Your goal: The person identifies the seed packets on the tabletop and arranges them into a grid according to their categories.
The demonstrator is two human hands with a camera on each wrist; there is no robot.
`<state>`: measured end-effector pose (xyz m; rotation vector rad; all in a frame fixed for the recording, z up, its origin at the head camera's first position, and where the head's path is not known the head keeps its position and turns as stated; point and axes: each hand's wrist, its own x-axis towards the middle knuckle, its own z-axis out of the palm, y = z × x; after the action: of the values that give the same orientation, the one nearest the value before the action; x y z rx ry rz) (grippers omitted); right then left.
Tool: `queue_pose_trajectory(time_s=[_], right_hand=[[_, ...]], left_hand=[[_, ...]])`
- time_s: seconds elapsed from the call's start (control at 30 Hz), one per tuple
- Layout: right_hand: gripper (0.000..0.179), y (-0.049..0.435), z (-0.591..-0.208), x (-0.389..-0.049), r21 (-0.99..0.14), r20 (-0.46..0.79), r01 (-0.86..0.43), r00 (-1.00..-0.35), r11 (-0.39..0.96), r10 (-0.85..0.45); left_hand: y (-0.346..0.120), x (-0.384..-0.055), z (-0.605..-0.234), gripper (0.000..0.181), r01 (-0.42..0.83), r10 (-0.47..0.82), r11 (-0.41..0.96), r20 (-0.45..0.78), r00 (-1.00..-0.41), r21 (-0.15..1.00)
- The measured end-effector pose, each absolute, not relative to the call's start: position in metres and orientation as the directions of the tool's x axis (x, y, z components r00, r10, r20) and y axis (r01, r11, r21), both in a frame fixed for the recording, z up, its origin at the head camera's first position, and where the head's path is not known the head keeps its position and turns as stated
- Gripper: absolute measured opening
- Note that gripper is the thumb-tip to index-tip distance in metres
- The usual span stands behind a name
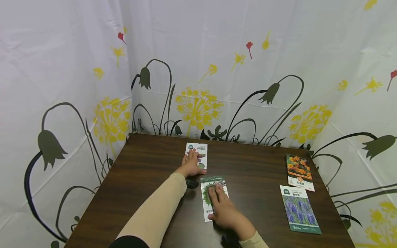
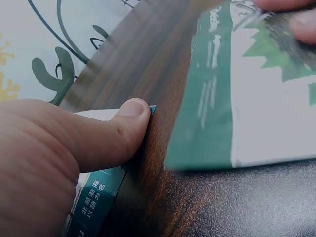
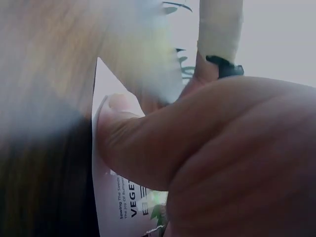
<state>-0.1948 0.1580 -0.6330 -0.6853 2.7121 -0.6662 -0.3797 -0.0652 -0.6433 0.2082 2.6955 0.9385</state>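
Observation:
My left hand [image 1: 191, 164] lies over a white seed packet [image 1: 203, 148] near the table's far edge, fingers spread across its face. In the left wrist view the thumb [image 2: 129, 129] rests along that packet's corner. Closer in, my right hand [image 1: 224, 210] touches a second seed packet [image 1: 205, 206], white with a green band and a round green leafy picture. Its fingers stretch up over the picture, and the right thumb [image 3: 123, 131] presses near the packet's lower edge. Part of each packet is hidden under the hand.
On the right side of the brown wooden table [image 1: 149, 158] lie a seed packet with orange flowers [image 1: 299, 168] and one with purple flowers [image 1: 299, 210], close together. A white curtain [image 1: 248, 86] with printed flowers stands behind the table and along its sides.

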Motion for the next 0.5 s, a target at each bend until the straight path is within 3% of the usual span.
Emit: queue_pose_trajectory(time_s=[0.5], right_hand=[[0.107, 0.139, -0.625, -0.182, -0.385, -0.129, -0.457, -0.834, 0.802, -0.537]], left_hand=[[-0.066, -0.38, -0.646, 0.11, 0.044, 0.228, 0.769, -0.208, -0.951, 0.638]])
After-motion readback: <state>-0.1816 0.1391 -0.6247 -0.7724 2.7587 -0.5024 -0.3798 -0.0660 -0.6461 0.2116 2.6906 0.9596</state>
